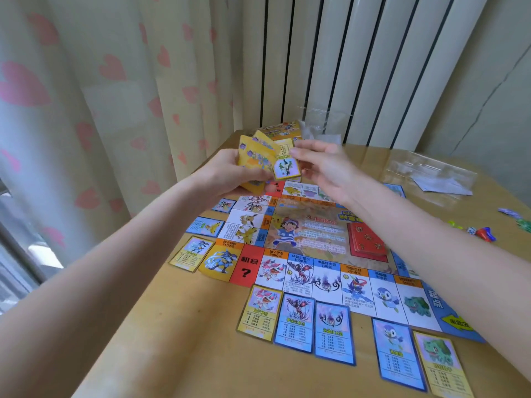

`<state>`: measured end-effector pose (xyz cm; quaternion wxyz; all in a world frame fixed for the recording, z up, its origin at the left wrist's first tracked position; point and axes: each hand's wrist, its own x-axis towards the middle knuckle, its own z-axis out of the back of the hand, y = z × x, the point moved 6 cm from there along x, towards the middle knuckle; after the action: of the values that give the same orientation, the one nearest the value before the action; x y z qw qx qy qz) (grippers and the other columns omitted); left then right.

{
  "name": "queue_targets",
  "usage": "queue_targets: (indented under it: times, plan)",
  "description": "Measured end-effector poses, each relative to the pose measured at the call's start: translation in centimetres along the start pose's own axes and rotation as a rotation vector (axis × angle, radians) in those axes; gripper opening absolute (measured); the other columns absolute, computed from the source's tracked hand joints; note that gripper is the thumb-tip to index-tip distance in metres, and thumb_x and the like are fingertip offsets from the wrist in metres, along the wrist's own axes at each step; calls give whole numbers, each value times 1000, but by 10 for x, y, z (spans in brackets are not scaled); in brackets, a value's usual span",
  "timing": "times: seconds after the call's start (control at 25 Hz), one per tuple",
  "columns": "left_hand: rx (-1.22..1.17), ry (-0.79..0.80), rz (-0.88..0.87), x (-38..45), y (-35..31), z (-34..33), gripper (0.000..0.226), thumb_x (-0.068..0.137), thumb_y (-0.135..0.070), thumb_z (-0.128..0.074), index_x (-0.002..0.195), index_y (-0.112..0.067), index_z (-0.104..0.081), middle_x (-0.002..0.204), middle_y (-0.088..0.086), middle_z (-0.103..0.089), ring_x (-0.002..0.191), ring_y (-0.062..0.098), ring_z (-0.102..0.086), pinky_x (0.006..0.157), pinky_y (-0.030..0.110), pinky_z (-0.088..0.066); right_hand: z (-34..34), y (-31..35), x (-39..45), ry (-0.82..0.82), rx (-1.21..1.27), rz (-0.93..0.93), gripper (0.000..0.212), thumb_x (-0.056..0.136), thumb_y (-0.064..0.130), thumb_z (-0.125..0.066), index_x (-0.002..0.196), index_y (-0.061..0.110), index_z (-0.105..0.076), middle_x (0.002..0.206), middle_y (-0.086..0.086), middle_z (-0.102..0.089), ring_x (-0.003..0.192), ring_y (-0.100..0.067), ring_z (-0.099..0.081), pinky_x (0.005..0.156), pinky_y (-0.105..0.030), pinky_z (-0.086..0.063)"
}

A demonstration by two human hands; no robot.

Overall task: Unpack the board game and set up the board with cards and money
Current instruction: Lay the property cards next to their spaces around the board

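Observation:
The colourful game board (310,239) lies flat on the wooden table (184,340). Property cards (297,321) are laid along its near and left edges. A red card stack (369,239) sits on the board's centre right. My left hand (230,170) grips a fanned stack of yellow cards (255,156) above the board's far left corner. My right hand (321,165) is just right of the fan, its fingers pinching one card (287,169) that faces me.
The yellow game box (283,130) and a clear plastic bag (321,122) stand at the table's far edge by the radiator. A clear plastic tray (431,176) with paper lies at the right. Small coloured tokens and a die (482,232) are scattered near the right edge.

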<state>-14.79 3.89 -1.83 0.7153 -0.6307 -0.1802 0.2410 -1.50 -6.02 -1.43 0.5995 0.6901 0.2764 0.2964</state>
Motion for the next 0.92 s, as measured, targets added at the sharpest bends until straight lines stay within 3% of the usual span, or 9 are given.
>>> queue_targets:
  times: [0.24,0.4,0.48,0.6,0.72,0.92]
  plan:
    - [-186,-97,-6,2,8,9,19,85,-6,-64,102,-1,-61,87,7,-74,71,12,-70,66,22,-58,10,8,-3,-52,-113,67,12,88,5,-59,94,13,-65,83,-4,-65,71,-12,-60,65,-25,-50]
    - [-214,68,55,0,6,-26,14,87,-8,-61,100,-3,-60,80,7,-74,67,13,-71,57,20,-56,36,22,-20,87,-391,19,11,84,7,-65,87,17,-69,78,-1,-66,68,-10,-59,59,-20,-48]
    - [-208,142,53,2,-1,-56,12,88,-9,-60,99,-5,-61,74,4,-73,65,11,-70,55,19,-55,57,36,-29,94,-539,48,11,79,8,-69,82,18,-70,71,3,-68,68,-9,-60,64,-21,-50]
    - [-177,233,27,5,-11,-104,4,87,-7,-61,90,-7,-63,67,2,-72,59,9,-69,56,19,-57,88,48,-41,57,-631,85,11,77,8,-72,79,19,-72,63,5,-67,58,-3,-56,59,-18,-45]
    - [-146,218,9,7,-21,-138,5,84,-6,-64,87,-9,-63,65,2,-71,56,8,-68,56,19,-57,117,51,-52,-20,-435,92,9,77,5,-70,81,13,-70,71,-1,-68,61,-7,-61,66,-21,-51]
    - [-357,117,19,15,-20,-179,5,86,-5,-63,89,-9,-61,74,5,-70,56,9,-68,59,19,-57,161,30,-64,-70,23,-40,9,84,-1,-60,86,8,-64,70,-1,-67,58,-7,-57,48,-14,-43]
